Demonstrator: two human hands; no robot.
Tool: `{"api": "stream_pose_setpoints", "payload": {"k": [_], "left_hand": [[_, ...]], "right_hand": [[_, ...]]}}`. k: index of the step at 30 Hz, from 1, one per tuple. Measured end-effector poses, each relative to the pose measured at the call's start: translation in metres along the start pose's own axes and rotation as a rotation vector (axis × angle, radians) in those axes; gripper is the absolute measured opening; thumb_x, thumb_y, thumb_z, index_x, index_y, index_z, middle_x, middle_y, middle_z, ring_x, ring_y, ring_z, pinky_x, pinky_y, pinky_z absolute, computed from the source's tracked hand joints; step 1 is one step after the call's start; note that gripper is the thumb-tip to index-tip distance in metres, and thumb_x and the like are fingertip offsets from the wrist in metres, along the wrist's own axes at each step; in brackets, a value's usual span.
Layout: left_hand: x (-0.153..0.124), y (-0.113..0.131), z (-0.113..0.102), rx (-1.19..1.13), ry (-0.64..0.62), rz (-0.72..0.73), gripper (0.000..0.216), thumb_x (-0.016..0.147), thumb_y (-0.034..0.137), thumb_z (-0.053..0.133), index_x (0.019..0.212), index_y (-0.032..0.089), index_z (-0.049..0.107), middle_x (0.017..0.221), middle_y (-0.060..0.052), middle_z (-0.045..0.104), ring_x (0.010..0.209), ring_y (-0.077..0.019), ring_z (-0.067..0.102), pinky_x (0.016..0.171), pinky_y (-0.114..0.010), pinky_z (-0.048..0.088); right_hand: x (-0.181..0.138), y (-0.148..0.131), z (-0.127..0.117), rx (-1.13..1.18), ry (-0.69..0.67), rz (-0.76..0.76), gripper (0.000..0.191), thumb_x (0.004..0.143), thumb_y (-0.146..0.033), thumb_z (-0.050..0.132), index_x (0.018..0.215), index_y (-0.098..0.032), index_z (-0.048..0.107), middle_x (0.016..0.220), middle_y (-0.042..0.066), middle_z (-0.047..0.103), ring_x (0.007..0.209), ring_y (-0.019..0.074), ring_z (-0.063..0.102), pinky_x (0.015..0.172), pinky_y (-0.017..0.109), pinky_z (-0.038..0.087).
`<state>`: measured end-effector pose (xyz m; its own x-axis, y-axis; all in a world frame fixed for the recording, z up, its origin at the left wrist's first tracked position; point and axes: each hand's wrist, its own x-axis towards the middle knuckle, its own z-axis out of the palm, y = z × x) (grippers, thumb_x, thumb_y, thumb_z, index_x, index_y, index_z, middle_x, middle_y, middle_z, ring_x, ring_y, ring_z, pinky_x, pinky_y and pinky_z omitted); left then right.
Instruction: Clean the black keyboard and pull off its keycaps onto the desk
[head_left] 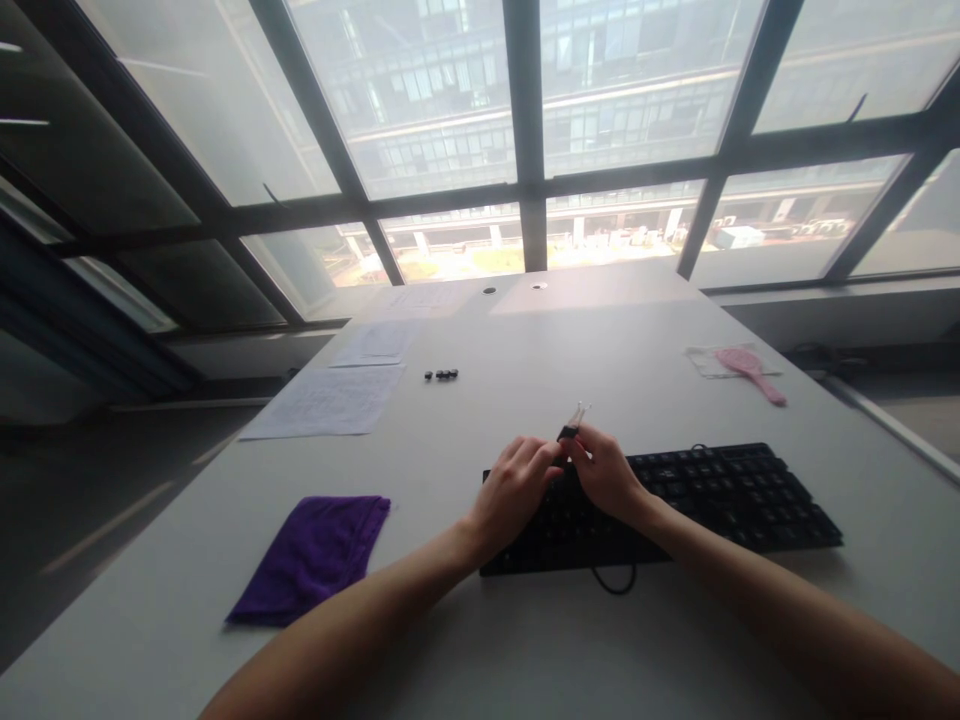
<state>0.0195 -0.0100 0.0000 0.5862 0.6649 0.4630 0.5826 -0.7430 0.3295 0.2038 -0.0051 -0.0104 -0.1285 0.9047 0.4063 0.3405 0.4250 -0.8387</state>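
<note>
My left hand (519, 487) and my right hand (604, 472) meet above the left part of a black keyboard (720, 495). My right hand's fingers are closed round a small tool with two thin, pale prongs (578, 413) pointing up, which looks like a wire keycap puller. At the base of the prongs sits a small black piece (568, 433), probably a keycap. The fingertips of my left hand are pinched together against this black piece. My hands hide part of the keyboard's left side. Several loose black keycaps (447, 374) lie on the table farther off.
A folded purple cloth (311, 560) lies at the left on the white table (465, 660). Paper sheets (322, 400) run along the left edge. A pink hairbrush (750, 372) rests on a pale packet at the right. A cable loop (616, 590) shows below the keyboard. Windows stand behind.
</note>
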Motion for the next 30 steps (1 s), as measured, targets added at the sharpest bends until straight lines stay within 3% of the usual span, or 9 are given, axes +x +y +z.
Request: {"api": "stream_pose_setpoints", "payload": {"k": [5, 8, 10, 13, 16, 19, 24, 30], "left_hand": [[0.003, 0.004, -0.002, -0.006, 0.028, -0.008, 0.022, 0.097, 0.02, 0.054, 0.117, 0.024, 0.063, 0.112, -0.007, 0.06, 0.104, -0.0214, 0.055, 0.086, -0.035, 0.052], [0.013, -0.01, -0.015, -0.089, 0.084, -0.061, 0.016, 0.096, 0.025, 0.058, 0.109, 0.024, 0.067, 0.11, -0.007, 0.06, 0.102, -0.0194, 0.057, 0.088, -0.034, 0.052], [0.024, -0.035, -0.029, -0.128, 0.095, -0.1, 0.015, 0.096, 0.025, 0.058, 0.107, 0.021, 0.068, 0.103, -0.006, 0.063, 0.094, -0.017, 0.061, 0.086, -0.032, 0.052], [0.045, -0.096, -0.049, -0.028, 0.165, -0.207, 0.021, 0.093, 0.024, 0.062, 0.113, 0.02, 0.067, 0.098, -0.004, 0.068, 0.08, -0.0155, 0.062, 0.081, -0.031, 0.052], [0.062, -0.162, -0.062, 0.256, 0.137, -0.312, 0.017, 0.089, 0.025, 0.067, 0.105, 0.019, 0.072, 0.094, -0.005, 0.071, 0.086, -0.0195, 0.061, 0.09, -0.036, 0.048], [0.07, -0.208, -0.065, 0.326, 0.108, -0.339, 0.011, 0.086, 0.025, 0.07, 0.095, 0.021, 0.076, 0.1, -0.006, 0.07, 0.099, -0.0236, 0.058, 0.094, -0.038, 0.044], [0.067, -0.238, -0.05, 0.405, 0.105, -0.394, 0.009, 0.084, 0.029, 0.072, 0.089, 0.027, 0.079, 0.122, -0.007, 0.062, 0.113, -0.0307, 0.047, 0.093, -0.044, 0.04], [0.064, -0.252, -0.033, 0.482, 0.128, -0.469, 0.015, 0.086, 0.034, 0.069, 0.097, 0.031, 0.079, 0.129, -0.007, 0.056, 0.117, -0.0324, 0.042, 0.091, -0.045, 0.038]], "right_hand": [[0.002, -0.002, -0.001, 0.058, 0.022, 0.05, 0.023, 0.098, -0.031, 0.049, 0.078, -0.02, 0.054, 0.068, -0.001, 0.061, 0.062, 0.0144, 0.055, 0.061, 0.026, 0.041], [0.003, -0.004, -0.002, 0.124, 0.035, 0.077, 0.025, 0.099, -0.032, 0.048, 0.079, -0.019, 0.058, 0.072, 0.001, 0.065, 0.065, 0.0152, 0.059, 0.065, 0.028, 0.044], [0.003, -0.004, -0.001, 0.134, 0.035, 0.087, 0.027, 0.099, -0.032, 0.047, 0.08, -0.019, 0.06, 0.072, 0.002, 0.067, 0.065, 0.0151, 0.059, 0.066, 0.028, 0.044], [0.002, -0.003, 0.0, 0.114, 0.023, 0.086, 0.027, 0.099, -0.032, 0.048, 0.08, -0.019, 0.062, 0.073, 0.002, 0.068, 0.065, 0.015, 0.058, 0.067, 0.029, 0.044], [0.002, -0.001, 0.0, 0.11, 0.02, 0.09, 0.027, 0.098, -0.03, 0.049, 0.08, -0.019, 0.064, 0.074, 0.003, 0.069, 0.066, 0.0153, 0.059, 0.067, 0.029, 0.044], [0.002, -0.002, 0.0, 0.117, 0.016, 0.097, 0.027, 0.098, -0.03, 0.049, 0.079, -0.019, 0.065, 0.075, 0.003, 0.07, 0.067, 0.0159, 0.061, 0.068, 0.029, 0.045], [0.001, -0.004, -0.001, 0.128, 0.0, 0.089, 0.027, 0.098, -0.029, 0.049, 0.079, -0.019, 0.065, 0.076, 0.004, 0.07, 0.071, 0.0172, 0.064, 0.069, 0.029, 0.046], [0.0, -0.004, -0.001, 0.12, -0.008, 0.087, 0.025, 0.097, -0.029, 0.05, 0.079, -0.019, 0.065, 0.076, 0.004, 0.07, 0.071, 0.0172, 0.063, 0.068, 0.029, 0.046]]}}
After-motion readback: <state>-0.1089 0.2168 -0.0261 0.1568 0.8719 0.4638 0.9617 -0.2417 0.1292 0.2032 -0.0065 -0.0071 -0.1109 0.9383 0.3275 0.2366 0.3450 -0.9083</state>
